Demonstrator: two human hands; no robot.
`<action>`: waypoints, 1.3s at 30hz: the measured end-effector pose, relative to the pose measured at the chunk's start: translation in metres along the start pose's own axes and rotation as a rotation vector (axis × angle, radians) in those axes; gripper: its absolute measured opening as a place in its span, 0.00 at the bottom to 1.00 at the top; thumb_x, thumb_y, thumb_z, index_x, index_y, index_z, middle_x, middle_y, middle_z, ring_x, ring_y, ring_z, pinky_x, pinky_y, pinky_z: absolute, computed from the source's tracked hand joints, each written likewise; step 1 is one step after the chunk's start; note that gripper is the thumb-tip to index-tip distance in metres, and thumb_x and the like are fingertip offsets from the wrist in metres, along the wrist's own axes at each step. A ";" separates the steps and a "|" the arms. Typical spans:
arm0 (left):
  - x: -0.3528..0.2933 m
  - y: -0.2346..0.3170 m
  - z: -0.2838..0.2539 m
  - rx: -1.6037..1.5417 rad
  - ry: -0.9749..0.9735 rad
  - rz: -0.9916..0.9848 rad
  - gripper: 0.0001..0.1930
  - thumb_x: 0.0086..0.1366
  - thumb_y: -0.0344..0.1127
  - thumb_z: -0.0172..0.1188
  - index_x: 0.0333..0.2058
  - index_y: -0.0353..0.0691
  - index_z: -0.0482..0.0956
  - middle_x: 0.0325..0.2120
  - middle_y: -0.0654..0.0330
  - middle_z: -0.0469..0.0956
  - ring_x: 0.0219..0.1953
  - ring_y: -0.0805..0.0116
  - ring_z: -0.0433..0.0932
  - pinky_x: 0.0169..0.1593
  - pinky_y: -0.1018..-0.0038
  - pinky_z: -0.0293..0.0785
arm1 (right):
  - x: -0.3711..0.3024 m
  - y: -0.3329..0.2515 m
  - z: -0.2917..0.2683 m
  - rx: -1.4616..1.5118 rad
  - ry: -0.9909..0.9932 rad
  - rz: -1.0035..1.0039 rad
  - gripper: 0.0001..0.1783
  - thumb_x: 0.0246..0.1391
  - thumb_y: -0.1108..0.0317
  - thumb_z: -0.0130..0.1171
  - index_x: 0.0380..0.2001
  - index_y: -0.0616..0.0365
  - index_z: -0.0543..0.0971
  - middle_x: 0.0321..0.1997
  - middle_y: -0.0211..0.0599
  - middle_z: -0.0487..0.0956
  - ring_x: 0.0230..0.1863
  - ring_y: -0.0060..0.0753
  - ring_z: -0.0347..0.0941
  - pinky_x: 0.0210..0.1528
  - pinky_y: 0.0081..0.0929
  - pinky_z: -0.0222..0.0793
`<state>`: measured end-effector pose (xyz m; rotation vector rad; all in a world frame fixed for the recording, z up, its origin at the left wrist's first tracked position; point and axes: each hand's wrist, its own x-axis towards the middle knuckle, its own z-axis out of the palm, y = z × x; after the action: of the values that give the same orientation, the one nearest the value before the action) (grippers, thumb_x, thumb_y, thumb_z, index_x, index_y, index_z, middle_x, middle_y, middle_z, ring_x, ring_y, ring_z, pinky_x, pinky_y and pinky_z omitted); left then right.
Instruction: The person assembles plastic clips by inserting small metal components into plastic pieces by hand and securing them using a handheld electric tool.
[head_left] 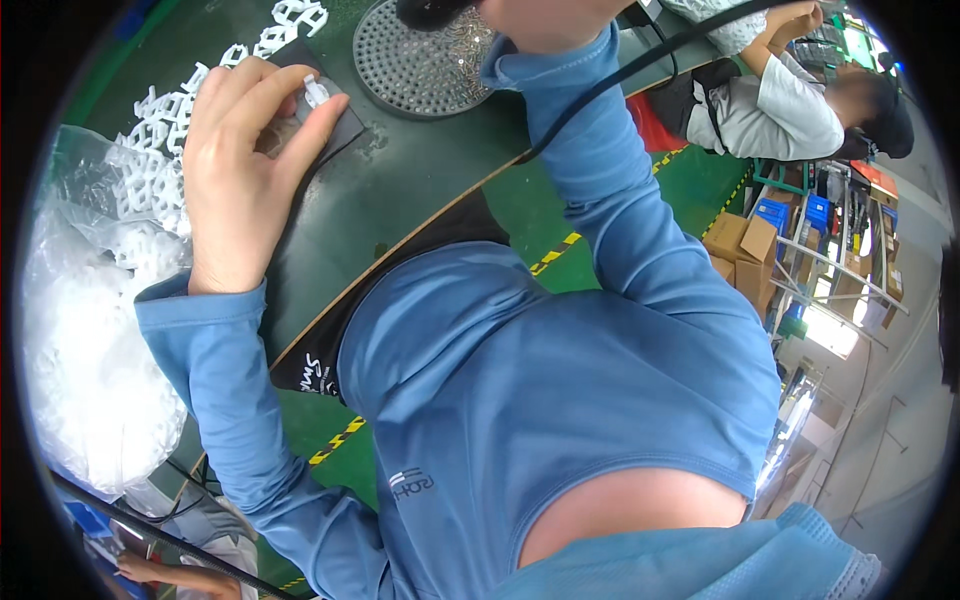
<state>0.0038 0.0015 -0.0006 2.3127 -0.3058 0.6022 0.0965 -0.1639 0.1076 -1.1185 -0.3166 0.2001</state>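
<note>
Between the thumb and forefinger of my left hand (235, 150) is a small white plastic part (316, 92). The hand rests over a dark flat block (343, 130) on the green work table (400, 165). My right hand (550, 22) is at the top edge of the view, with its fingers cut off there. Beside it shows the rounded end of a black object (432, 12), too cropped to name. Below that object lies a round grey perforated tray (385, 60), with many small metal screws (462, 62) heaped on its right side.
White openwork plastic parts (150, 180) lie spread left of my left hand. A large clear plastic bag of white pieces (100, 350) bulges at the table's left. A black cable (620, 90) crosses over my right sleeve. Another person (770, 115) is at the upper right, near shelves with cartons (740, 245).
</note>
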 end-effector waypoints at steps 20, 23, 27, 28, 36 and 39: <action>0.001 -0.002 0.000 -0.019 0.004 -0.002 0.13 0.55 0.31 0.75 0.38 0.35 0.83 0.27 0.61 0.73 0.31 0.64 0.70 0.37 0.69 0.70 | 0.019 0.033 -0.038 -0.158 -0.435 -0.335 0.41 0.59 0.34 0.60 0.48 0.69 0.72 0.21 0.39 0.75 0.16 0.24 0.70 0.19 0.21 0.68; 0.002 0.000 0.000 -0.010 -0.006 -0.021 0.13 0.55 0.32 0.75 0.37 0.35 0.83 0.27 0.61 0.74 0.31 0.64 0.70 0.37 0.69 0.70 | 0.019 0.037 -0.040 -0.129 -0.433 -0.388 0.41 0.59 0.34 0.61 0.48 0.70 0.72 0.21 0.40 0.76 0.16 0.24 0.71 0.19 0.21 0.68; 0.003 0.001 -0.001 -0.016 -0.020 -0.041 0.13 0.55 0.32 0.75 0.38 0.35 0.83 0.27 0.61 0.74 0.31 0.64 0.70 0.37 0.69 0.70 | 0.019 0.036 -0.040 -0.137 -0.429 -0.391 0.41 0.59 0.35 0.61 0.49 0.70 0.72 0.22 0.40 0.77 0.16 0.24 0.71 0.19 0.20 0.68; 0.003 0.001 -0.001 -0.010 -0.023 -0.037 0.13 0.56 0.32 0.75 0.38 0.35 0.83 0.27 0.61 0.74 0.31 0.64 0.71 0.37 0.69 0.70 | 0.019 0.035 -0.041 -0.137 -0.430 -0.387 0.41 0.59 0.35 0.61 0.49 0.70 0.72 0.22 0.40 0.77 0.16 0.24 0.71 0.19 0.20 0.69; 0.002 0.002 -0.001 0.007 -0.022 -0.040 0.13 0.56 0.33 0.75 0.39 0.35 0.84 0.27 0.61 0.74 0.31 0.64 0.71 0.38 0.70 0.70 | 0.016 0.035 -0.042 -0.128 -0.440 -0.398 0.40 0.59 0.37 0.63 0.49 0.71 0.72 0.22 0.40 0.77 0.16 0.24 0.71 0.19 0.19 0.69; 0.003 0.001 -0.001 0.017 -0.020 -0.028 0.14 0.56 0.33 0.75 0.39 0.35 0.84 0.27 0.61 0.74 0.31 0.64 0.71 0.38 0.70 0.70 | 0.015 0.037 -0.041 -0.112 -0.429 -0.404 0.39 0.59 0.38 0.63 0.49 0.71 0.72 0.22 0.40 0.77 0.16 0.24 0.71 0.19 0.19 0.68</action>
<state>0.0055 0.0013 0.0018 2.3365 -0.2779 0.5703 0.1253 -0.1786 0.0602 -1.0916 -0.9352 0.0606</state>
